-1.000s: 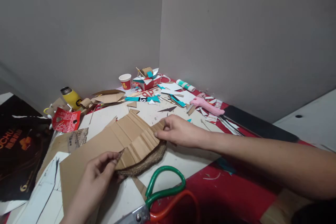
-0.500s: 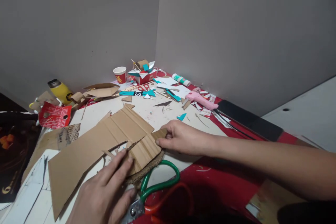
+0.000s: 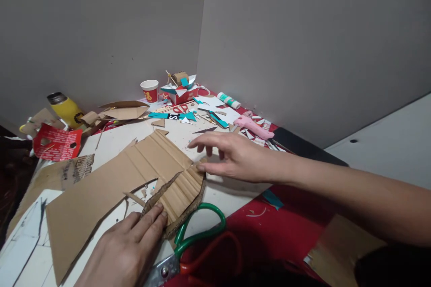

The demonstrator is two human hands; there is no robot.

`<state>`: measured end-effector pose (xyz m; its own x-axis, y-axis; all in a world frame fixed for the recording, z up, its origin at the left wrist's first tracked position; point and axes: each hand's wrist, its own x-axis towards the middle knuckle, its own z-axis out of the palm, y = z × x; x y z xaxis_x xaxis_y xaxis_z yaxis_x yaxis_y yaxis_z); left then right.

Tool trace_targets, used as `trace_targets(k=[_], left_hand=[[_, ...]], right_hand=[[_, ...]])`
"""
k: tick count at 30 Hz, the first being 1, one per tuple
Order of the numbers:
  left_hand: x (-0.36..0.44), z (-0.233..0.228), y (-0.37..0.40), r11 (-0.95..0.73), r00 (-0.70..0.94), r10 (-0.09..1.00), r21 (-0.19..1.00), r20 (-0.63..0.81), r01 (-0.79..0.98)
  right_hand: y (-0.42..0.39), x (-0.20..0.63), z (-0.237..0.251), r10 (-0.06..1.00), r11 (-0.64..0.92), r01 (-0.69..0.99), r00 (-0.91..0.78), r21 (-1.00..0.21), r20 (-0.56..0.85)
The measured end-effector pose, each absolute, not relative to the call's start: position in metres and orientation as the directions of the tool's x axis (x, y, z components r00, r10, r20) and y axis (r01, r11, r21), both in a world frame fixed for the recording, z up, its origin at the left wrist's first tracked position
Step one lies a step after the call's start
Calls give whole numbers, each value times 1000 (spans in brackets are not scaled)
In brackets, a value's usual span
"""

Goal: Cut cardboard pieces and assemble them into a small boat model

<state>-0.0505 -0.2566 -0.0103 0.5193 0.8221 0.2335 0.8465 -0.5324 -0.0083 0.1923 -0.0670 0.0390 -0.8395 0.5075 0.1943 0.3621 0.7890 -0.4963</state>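
My left hand [image 3: 124, 244] lies with its fingers flat on the near left end of a small creased cardboard piece [image 3: 180, 193] with a rough, dark edge. A thicker layer of cardboard shows under its near edge. Over its far right corner, my right hand [image 3: 237, 157] is open, fingers spread and raised; whether the thumb touches the corner I cannot tell. A larger cut cardboard sheet [image 3: 90, 197] lies against the small piece on the left. Scissors with one green and one red handle [image 3: 183, 245] rest close by my left hand, their blades partly hidden.
Paper scraps litter the white tabletop [image 3: 232, 190]. Along the back stand a yellow bottle [image 3: 69, 112], a red and white paper cup [image 3: 150, 91] and a small paper model [image 3: 182, 92]. A pink glue gun [image 3: 254, 126] and a glue stick [image 3: 229, 100] lie at the right.
My right hand has let go of the small cardboard's corner, its fingers spreading and lifting. My left hand stays on the piece. The view has shifted slightly.
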Motion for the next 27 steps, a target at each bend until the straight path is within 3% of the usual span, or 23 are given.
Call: trace_targets(k=[3, 6, 13, 22, 25, 27], left_hand=[[-49, -8, -257, -495, 480, 852, 26, 207, 868], [-46, -7, -255, -461, 448, 880, 60, 160, 885], [-38, -7, -251, -359, 353, 929, 42, 109, 932], [-35, -15, -249, -316, 305, 947, 108, 103, 943], [-36, -18, -249, -348, 334, 935, 130, 118, 928], [-38, -23, -250, -381, 366, 920, 99, 143, 919]], right_hand=[[-63, 191, 34, 285, 876, 167, -936, -453, 205], [-64, 186, 29, 132, 926, 66, -979, -372, 155], [-70, 172, 34, -2, 974, -8, -1000, -226, 27], [-84, 154, 42, 1, 999, 8, -990, -48, -142], [-80, 157, 45, 29, 994, 38, -996, -106, -83], [-74, 165, 46, 158, 961, 132, -983, -242, 92]])
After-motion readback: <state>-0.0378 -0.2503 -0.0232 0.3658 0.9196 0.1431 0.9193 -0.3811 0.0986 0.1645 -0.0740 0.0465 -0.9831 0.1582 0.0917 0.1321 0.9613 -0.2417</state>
